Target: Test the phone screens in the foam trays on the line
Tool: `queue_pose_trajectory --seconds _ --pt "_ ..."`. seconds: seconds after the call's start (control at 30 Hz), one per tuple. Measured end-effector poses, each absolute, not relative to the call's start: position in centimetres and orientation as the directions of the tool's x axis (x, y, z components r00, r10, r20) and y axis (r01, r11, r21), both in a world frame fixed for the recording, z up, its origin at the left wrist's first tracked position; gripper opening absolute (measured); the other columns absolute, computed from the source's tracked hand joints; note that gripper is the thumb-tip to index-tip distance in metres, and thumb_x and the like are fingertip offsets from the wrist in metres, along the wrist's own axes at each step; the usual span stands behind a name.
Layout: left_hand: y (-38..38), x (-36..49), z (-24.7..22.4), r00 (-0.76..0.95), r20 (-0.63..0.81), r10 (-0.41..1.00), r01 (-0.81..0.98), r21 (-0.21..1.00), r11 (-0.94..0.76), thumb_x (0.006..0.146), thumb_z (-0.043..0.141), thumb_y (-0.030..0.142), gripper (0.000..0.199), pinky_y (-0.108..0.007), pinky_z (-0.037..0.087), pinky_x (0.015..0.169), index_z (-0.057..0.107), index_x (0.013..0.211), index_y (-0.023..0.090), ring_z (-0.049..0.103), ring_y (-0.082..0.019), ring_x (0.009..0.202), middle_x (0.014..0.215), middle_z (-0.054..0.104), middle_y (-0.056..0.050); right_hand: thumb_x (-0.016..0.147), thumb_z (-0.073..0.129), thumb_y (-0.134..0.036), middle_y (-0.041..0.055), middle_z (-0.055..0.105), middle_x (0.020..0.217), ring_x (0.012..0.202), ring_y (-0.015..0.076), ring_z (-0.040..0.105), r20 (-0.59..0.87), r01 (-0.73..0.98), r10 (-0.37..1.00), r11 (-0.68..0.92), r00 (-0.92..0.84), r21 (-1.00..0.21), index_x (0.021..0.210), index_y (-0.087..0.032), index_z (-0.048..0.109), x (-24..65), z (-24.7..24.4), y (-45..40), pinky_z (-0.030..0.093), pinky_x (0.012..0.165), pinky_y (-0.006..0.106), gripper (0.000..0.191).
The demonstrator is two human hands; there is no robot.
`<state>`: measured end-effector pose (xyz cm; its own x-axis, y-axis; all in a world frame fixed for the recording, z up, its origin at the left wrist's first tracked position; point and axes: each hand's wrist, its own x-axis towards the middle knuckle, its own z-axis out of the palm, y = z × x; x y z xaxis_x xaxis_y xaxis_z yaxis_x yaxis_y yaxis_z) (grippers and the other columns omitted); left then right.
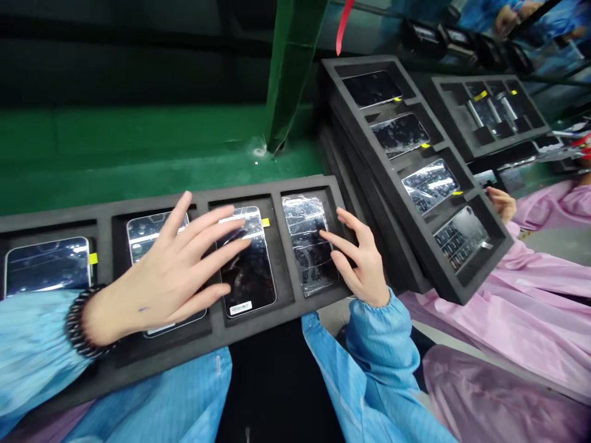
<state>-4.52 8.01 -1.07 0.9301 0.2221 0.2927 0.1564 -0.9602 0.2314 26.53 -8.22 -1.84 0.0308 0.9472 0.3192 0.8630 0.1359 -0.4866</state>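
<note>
A dark foam tray (287,246) in front of me holds flat glossy phone-like panels, one in each compartment. My left hand (184,264) is spread palm down over the middle of it, fingers reaching across a black panel (252,271) with a white label and yellow tab. Whether the fingertips touch the glass I cannot tell. Beneath that hand another panel (143,237) is partly hidden. At the tray's right end, my right hand (362,264) has its fingers apart, the tips at the edge of a film-covered panel (309,246). Neither hand grips anything.
A further panel (46,264) lies in the tray's left compartment. To the right rises a stack of foam trays (455,154) with several panels on top. Another tray (498,141) lies beyond. A green post (293,74) stands behind. A co-worker's hand (502,204) and pink sleeves are at right.
</note>
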Motion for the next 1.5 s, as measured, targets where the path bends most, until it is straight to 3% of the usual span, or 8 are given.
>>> queue_pose_trajectory --seconds 0.23,0.33,0.5,0.63,0.7,1.03,1.27,1.5 --pt "5.6 -6.4 -2.3 0.932 0.216 0.292 0.193 0.385 -0.902 0.1 0.038 0.049 0.042 -0.065 0.007 0.126 0.055 0.137 0.036 0.047 -0.03 0.143 0.151 0.054 -0.002 0.096 0.055 -0.027 -0.0021 0.044 0.158 0.133 0.0317 0.052 0.33 0.873 0.943 0.192 -0.038 -0.448 0.113 -0.034 0.077 26.6 -1.8 -8.3 0.046 0.109 0.056 0.029" --pt "5.9 -6.5 -2.6 0.94 0.234 0.249 0.137 0.409 -0.902 0.097 0.043 0.054 0.042 -0.065 0.007 0.126 0.059 0.133 0.04 0.051 -0.03 0.14 0.145 0.059 0.0 0.096 0.055 -0.03 -0.0049 0.047 0.155 0.129 0.0319 0.054 0.348 0.885 0.937 0.196 -0.042 -0.423 0.106 -0.037 0.079 26.6 -1.6 -8.5 0.047 0.107 0.058 0.027" --pt "6.5 -6.3 -3.1 0.96 0.202 0.193 0.114 0.346 -0.931 0.097 0.046 0.051 0.039 -0.064 0.003 0.127 0.06 0.131 0.037 0.049 -0.03 0.141 0.148 0.056 -0.001 0.097 0.055 -0.032 -0.0065 0.044 0.157 0.134 0.0301 0.05 0.269 0.89 0.958 0.202 -0.094 -0.409 0.111 -0.039 0.077 26.6 -1.7 -8.2 0.042 0.113 0.057 0.027" --pt "6.9 -6.1 -3.1 0.89 0.192 0.413 0.353 0.282 -0.892 0.099 0.04 0.048 0.057 -0.072 0.003 0.123 0.036 0.152 0.03 0.029 -0.039 0.152 0.161 0.037 -0.013 0.103 0.04 -0.048 0.0036 0.027 0.166 0.148 0.0332 0.034 0.135 0.909 0.991 0.048 0.009 -0.413 0.151 -0.033 0.045 26.5 -2.0 -7.9 0.031 0.12 0.06 0.051" --pt "7.0 -6.2 -3.1 0.851 0.214 0.479 0.409 0.3 -0.862 0.099 0.037 0.051 0.062 -0.072 0.002 0.124 0.028 0.157 0.031 0.025 -0.041 0.153 0.163 0.033 -0.014 0.104 0.034 -0.052 0.0061 0.025 0.167 0.149 0.0333 0.032 0.131 0.897 0.99 0.017 0.045 -0.441 0.157 -0.031 0.036 26.5 -2.0 -7.8 0.031 0.12 0.058 0.057" --pt "7.3 -5.5 -3.4 0.836 0.205 0.51 0.462 0.239 -0.854 0.098 0.041 0.043 0.063 -0.073 0.004 0.123 0.022 0.157 0.029 0.02 -0.04 0.155 0.164 0.027 -0.016 0.105 0.035 -0.04 0.0064 0.045 0.155 0.139 0.0315 0.047 0.251 0.899 0.967 0.077 0.037 -0.431 0.146 -0.03 0.05 26.0 -0.8 -5.5 0.038 0.116 0.054 0.045" --pt "7.2 -5.4 -3.6 0.859 0.21 0.466 0.404 0.279 -0.871 0.099 0.039 0.042 0.057 -0.073 0.001 0.123 0.031 0.153 0.027 0.019 -0.04 0.155 0.162 0.029 -0.018 0.104 0.038 -0.034 0.0066 0.04 0.158 0.141 0.0329 0.043 0.222 0.949 0.969 -0.031 0.105 -0.313 0.141 -0.031 0.056 26.1 -1.9 -5.5 0.036 0.116 0.059 0.041" --pt "7.0 -5.3 -3.4 0.856 0.209 0.472 0.388 0.343 -0.856 0.099 0.041 0.044 0.052 -0.073 0.001 0.123 0.041 0.148 0.028 0.022 -0.04 0.154 0.162 0.032 -0.016 0.104 0.04 -0.036 0.0021 0.028 0.165 0.145 0.0341 0.038 0.171 0.951 0.985 0.062 -0.009 -0.304 0.144 -0.036 0.053 25.9 -1.3 -5.5 0.029 0.12 0.061 0.042"
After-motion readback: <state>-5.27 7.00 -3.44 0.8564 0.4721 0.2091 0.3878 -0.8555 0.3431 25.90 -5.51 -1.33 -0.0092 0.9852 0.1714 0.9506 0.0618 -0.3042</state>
